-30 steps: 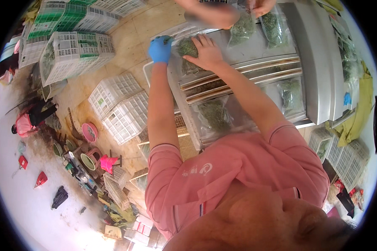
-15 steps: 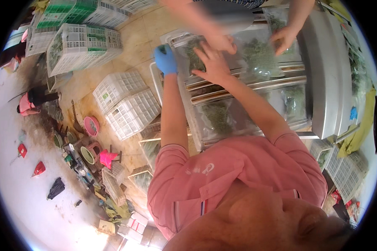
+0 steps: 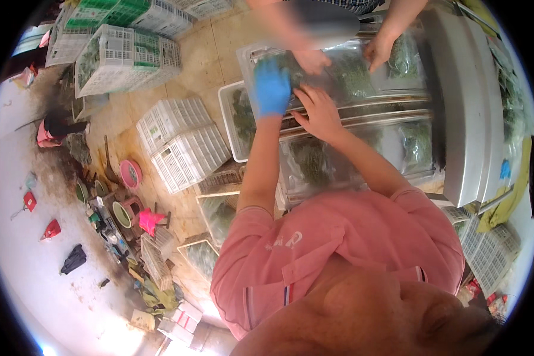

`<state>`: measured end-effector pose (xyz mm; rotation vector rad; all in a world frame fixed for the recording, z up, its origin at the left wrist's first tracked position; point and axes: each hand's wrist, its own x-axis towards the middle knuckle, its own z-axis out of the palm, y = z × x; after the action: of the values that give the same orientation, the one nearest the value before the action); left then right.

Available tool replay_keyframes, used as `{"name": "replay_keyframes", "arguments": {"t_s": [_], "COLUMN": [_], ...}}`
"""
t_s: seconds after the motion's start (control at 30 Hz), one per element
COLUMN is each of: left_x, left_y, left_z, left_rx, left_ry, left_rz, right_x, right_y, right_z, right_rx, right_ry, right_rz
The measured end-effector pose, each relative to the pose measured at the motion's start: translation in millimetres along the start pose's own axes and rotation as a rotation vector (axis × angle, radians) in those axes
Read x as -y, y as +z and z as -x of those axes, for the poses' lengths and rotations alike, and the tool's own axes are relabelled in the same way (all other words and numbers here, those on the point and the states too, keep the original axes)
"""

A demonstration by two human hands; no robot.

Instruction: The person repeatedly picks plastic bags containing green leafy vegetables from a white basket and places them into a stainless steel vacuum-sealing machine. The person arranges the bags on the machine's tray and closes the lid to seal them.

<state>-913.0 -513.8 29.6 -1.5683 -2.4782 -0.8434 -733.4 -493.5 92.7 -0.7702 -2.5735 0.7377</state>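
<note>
My left hand (image 3: 272, 89), in a blue glove and slightly blurred, lies over the left end of a clear bag of green herbs (image 3: 289, 64). Its fingers stretch forward over the plastic. Beside it my bare right hand (image 3: 319, 113) rests with fingers spread at the bag's near edge, by the metal bars (image 3: 362, 111) of a steel machine. Across from me, a co-worker's hand (image 3: 312, 60) reaches to the same area; the other hand (image 3: 378, 50) pinches near a second herb bag (image 3: 353, 77).
Nearer me lie more filled bags (image 3: 310, 161) on the machine's bed. A thick steel lid (image 3: 466, 113) stands on the right. A white crate of greens (image 3: 242, 121) sits left of the machine, with stacked white crates (image 3: 184, 145) beyond. A pink basin (image 3: 130, 174) is on the floor.
My left hand has moved right, from over the side crate with a bit of green onto the bag. My right hand has drawn slightly back and right. The co-worker's right-side hand has shifted left.
</note>
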Motion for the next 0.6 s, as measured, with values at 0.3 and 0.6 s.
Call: {"name": "replay_keyframes", "arguments": {"t_s": [0.3,0.6], "left_x": [-33,-27], "left_y": [13,25], "left_z": [-2,-6], "left_rx": [0.321,0.43], "left_ry": [0.155,0.103], "left_rz": [-0.078,-0.062], "right_x": [10,-8], "right_y": [-55,-86], "right_z": [111,187], "right_rx": [0.081,-0.009], "right_ry": [0.152,0.255], "right_rz": [-0.115,-0.056]}}
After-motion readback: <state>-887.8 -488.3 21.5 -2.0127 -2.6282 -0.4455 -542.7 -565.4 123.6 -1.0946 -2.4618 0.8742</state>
